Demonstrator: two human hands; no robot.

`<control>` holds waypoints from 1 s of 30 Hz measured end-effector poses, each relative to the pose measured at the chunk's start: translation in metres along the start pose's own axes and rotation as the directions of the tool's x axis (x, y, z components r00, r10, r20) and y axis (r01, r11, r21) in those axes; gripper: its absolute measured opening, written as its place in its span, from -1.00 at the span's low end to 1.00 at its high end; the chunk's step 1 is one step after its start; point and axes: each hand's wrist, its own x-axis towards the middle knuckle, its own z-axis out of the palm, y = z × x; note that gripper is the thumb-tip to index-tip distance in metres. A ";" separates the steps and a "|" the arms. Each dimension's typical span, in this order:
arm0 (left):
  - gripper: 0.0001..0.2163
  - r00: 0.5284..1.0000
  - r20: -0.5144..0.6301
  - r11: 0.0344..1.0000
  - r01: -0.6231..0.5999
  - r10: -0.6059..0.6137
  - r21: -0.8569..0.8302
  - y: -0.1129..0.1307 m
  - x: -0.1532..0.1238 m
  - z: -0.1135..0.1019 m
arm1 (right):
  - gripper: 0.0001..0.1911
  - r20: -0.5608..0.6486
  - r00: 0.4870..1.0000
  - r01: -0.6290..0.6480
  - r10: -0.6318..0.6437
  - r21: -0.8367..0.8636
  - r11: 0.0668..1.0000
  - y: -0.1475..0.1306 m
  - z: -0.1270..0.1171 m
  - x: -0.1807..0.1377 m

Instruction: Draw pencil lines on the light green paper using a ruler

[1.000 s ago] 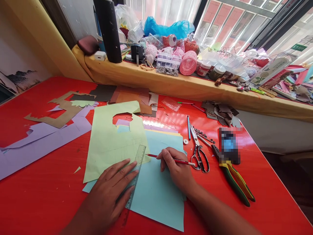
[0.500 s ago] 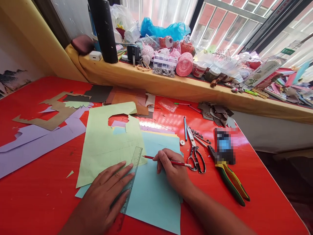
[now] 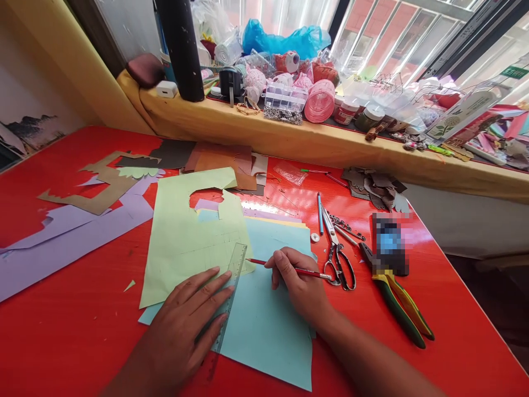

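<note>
My left hand (image 3: 194, 311) lies flat, fingers stretched, pressing a clear ruler (image 3: 237, 262) onto a light green paper (image 3: 177, 242). The ruler slants across the green paper's right side, its lower end over a light blue paper (image 3: 268, 325) underneath. Faint pencil lines run across the green paper, and a hole is cut near its top. In my right hand (image 3: 300, 281) is a red pencil (image 3: 308, 272), pinched between thumb and fingers. Its tip points left, close to the ruler's upper right edge; whether it touches the paper I cannot tell.
Scissors (image 3: 336, 253), pliers (image 3: 397, 303), a blue pen (image 3: 320, 212) and a blurred-out dark object (image 3: 390, 242) lie to the right. Purple paper (image 3: 103, 237) and a brown paper cutout (image 3: 99, 196) are on the left. Craft supplies crowd the windowsill (image 3: 248, 127).
The whole scene has shifted slightly right in view as the camera turned. Both hands, the ruler and the pencil keep nearly the same places on the paper.
</note>
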 end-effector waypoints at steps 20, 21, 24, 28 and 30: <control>-0.63 1.000 0.011 1.000 0.010 -0.009 -0.018 0.001 -0.002 0.000 | -0.48 -0.009 1.000 0.010 -0.010 -0.031 0.999 -0.003 -0.001 0.000; -0.63 1.000 0.012 1.000 0.009 -0.009 -0.016 0.002 -0.002 0.000 | -0.49 -0.010 1.000 0.013 -0.013 -0.025 1.000 -0.003 -0.001 0.000; -0.63 1.000 0.023 1.000 0.020 -0.020 -0.013 0.002 -0.002 -0.001 | -0.49 -0.005 1.000 0.014 -0.014 -0.012 1.000 -0.003 -0.001 0.000; -0.63 0.999 0.031 1.000 0.019 -0.019 -0.004 0.001 -0.003 0.000 | -0.48 -0.002 1.000 0.010 -0.010 -0.006 1.000 -0.003 -0.001 0.000; -0.63 0.999 0.033 1.000 0.016 -0.016 0.001 0.001 -0.003 0.001 | -0.47 -0.005 1.000 0.012 -0.012 -0.007 1.000 -0.003 -0.001 0.000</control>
